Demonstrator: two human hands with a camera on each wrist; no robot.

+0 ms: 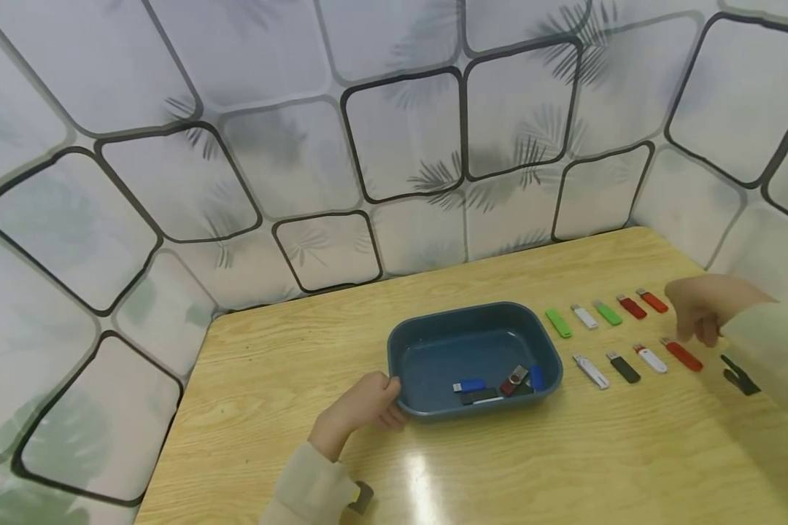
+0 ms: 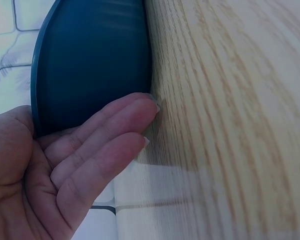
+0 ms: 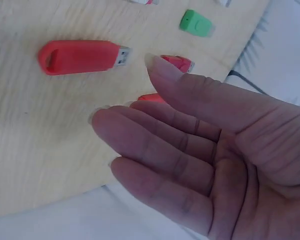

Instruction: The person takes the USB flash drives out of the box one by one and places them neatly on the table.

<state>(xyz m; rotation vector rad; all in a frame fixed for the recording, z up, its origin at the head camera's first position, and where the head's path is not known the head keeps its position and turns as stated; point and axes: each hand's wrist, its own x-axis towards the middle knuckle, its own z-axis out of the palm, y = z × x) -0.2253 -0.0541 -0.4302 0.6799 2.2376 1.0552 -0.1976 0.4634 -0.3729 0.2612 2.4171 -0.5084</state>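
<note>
My left hand holds the left end of a dark blue plastic tray, thumb at the rim and fingers along the outer wall. In the left wrist view, those fingers lie against the tray's side, close to the tabletop. Inside the tray are several USB sticks, among them a blue one and a dark red one with a metal swivel. Over the right side of the table hovers my right hand, loosely bent and holding nothing. Nearest to it lies a red USB stick.
Two rows of USB sticks lie right of the tray, including a green one, a white one and a black one. A black object lies near the right sleeve. Patterned fabric walls border the wooden table.
</note>
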